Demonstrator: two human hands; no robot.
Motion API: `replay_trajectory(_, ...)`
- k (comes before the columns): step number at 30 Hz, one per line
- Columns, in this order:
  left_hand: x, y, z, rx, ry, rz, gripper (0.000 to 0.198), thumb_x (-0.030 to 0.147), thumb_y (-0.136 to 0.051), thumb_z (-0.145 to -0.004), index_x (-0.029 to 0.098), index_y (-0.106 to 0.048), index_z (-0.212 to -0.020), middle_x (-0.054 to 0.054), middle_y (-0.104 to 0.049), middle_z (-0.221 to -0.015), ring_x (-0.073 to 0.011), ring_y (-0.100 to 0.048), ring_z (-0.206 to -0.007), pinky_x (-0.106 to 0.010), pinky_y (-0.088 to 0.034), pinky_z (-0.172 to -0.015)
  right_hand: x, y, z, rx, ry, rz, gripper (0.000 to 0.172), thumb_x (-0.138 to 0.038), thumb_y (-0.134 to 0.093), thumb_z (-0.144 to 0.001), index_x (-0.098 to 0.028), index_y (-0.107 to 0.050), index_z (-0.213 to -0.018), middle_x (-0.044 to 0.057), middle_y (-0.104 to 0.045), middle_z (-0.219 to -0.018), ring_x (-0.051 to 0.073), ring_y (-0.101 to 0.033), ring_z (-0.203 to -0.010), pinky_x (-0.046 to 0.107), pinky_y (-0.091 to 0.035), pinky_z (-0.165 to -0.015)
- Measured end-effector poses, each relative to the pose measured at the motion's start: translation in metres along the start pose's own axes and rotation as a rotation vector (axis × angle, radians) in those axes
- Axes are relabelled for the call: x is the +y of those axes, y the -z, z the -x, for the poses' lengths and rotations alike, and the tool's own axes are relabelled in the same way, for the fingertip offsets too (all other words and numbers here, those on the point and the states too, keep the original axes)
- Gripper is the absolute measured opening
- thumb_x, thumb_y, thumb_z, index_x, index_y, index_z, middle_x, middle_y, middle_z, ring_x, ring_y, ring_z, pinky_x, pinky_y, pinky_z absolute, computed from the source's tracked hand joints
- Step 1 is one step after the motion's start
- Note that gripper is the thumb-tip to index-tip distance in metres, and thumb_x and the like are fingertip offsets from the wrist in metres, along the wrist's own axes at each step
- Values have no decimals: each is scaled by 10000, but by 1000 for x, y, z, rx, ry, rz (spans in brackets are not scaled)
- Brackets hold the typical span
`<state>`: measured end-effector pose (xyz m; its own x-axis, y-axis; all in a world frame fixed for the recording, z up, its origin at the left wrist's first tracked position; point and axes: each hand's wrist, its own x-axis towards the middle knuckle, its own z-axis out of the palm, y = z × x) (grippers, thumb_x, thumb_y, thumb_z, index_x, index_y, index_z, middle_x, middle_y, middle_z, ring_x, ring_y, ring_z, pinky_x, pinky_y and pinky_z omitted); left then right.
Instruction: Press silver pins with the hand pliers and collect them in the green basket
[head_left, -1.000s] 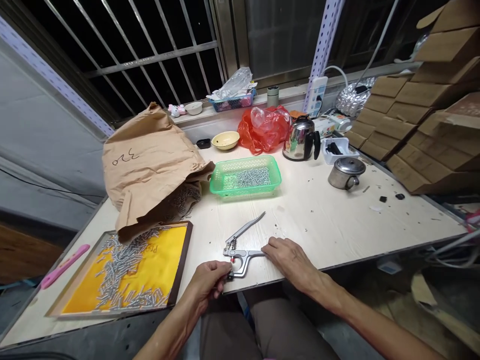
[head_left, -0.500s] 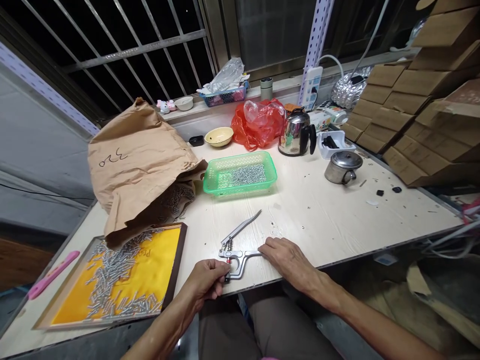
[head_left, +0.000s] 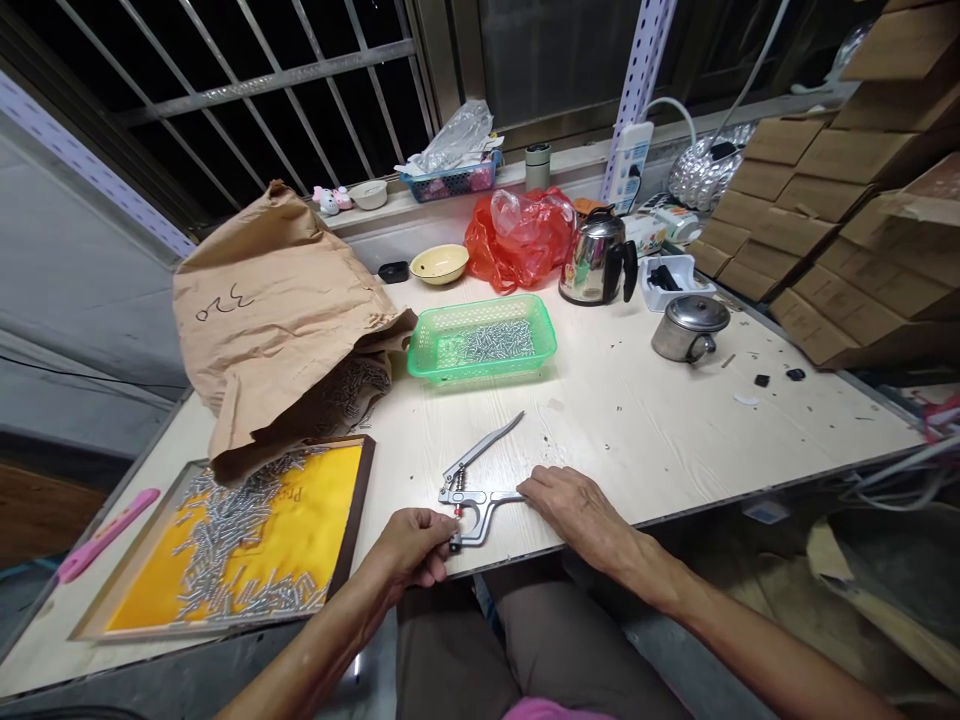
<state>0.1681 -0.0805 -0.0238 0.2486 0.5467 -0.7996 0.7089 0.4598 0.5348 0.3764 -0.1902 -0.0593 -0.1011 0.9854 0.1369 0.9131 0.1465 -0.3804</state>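
Note:
Silver snap-fastener pliers [head_left: 487,500] lie at the table's front edge, their upper handle raised, with a spring and a red part at the jaw. My left hand [head_left: 414,545] is closed in a pinch at the jaw end; whatever is between the fingertips is too small to make out. On the other side, my right hand [head_left: 574,505] has its fingers curled over the end of the lower handle. Left of my left hand is a shallow tray [head_left: 351,500] with a yellow lining, holding many small metal pins.
A green basket [head_left: 420,370] with small metal pieces stands behind the pliers. A brown paper bag [head_left: 277,320] leans over the tray. Farther back are a red plastic bag [head_left: 517,235], a kettle [head_left: 592,262] and a lidded metal cup [head_left: 679,340]. Cardboard boxes [head_left: 825,240] are stacked right.
The view has shifted slightly. Both hands stay at the pliers in nearly the same pose, with the upper handle still raised.

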Motion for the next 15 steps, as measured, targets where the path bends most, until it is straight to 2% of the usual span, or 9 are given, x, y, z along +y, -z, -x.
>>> replay_trajectory(3,8,1,3,-46,30,-8,349,459,-693,-596,157,-518,-573,51,-519,-369,-63,-433,-281,-166,-244,-337,-1,-1,0,-8,-2,-1,173,-87,-418,-898,-186,-553,-857,18,-557,-835,149,-494,-782,281,-327,-706)
replay_trajectory(7,12,1,5,-52,51,-35,339,438,-707,-602,148,-537,-562,45,-530,-376,-61,-435,-285,-167,-259,-344,-2,1,-1,-33,-10,17,166,-103,-421,-902,-189,-552,-846,19,-556,-833,143,-496,-768,280,-341,-702)
replay_trajectory(11,8,2,2,-61,44,-41,355,460,-705,-606,146,-544,-566,34,-535,-375,-65,-442,-299,-165,-276,-351,2,18,-10,-72,7,30,98,-247,-507,-891,-195,-588,-909,48,-563,-928,169,-501,-870,292,-383,-742)
replay_trajectory(12,7,2,1,-65,37,-40,357,464,-707,-602,145,-548,-575,33,-538,-378,-66,-450,-307,-165,-284,-354,5,23,-15,-73,18,31,162,-306,-548,-868,-195,-592,-976,71,-557,-1014,191,-492,-947,311,-392,-782)
replay_trajectory(13,6,1,0,-67,33,-41,362,467,-710,-596,143,-549,-580,31,-541,-382,-67,-455,-312,-165,-289,-356,8,28,-21,-75,28,34,296,-366,-591,-833,-191,-574,-1071,102,-529,-1125,222,-465,-1042,344,-390,-835)
replay_trajectory(15,5,1,-1,-63,24,-41,372,470,-718,-583,139,-548,-587,31,-543,-388,-67,-460,-317,-166,-297,-359,15,34,-34,-110,49,57,642,-468,-664,-743,-166,-458,-1272,169,-388,-1339,300,-335,-1227,437,-337,-946)
